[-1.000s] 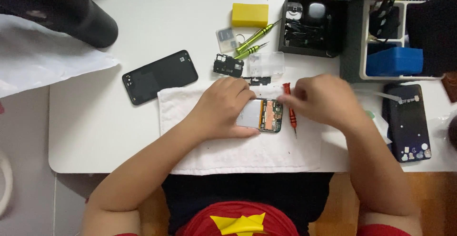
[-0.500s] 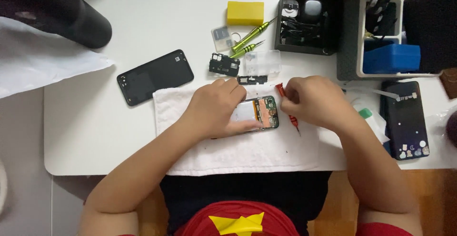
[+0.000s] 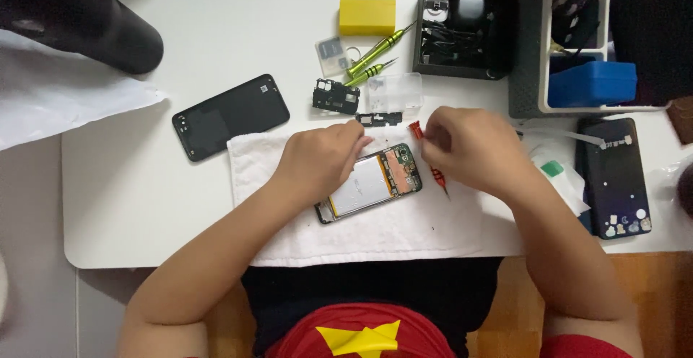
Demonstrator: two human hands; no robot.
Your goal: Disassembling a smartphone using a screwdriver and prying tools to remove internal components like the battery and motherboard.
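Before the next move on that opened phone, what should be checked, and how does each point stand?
1. Opened phone lies on the white towel: ok.
2. Left hand steadies the phone: ok.
3. Right hand has a grip on the red screwdriver: ok.
4. Screwdriver tip seated on a screw: cannot tell, hand hides it.
5. Removed black back cover set aside on the table: ok.
6. Loose screws accounted for: cannot tell.

White table (image 3: 144,206); wood floor (image 3: 650,278) below, possibly laminate; even light.
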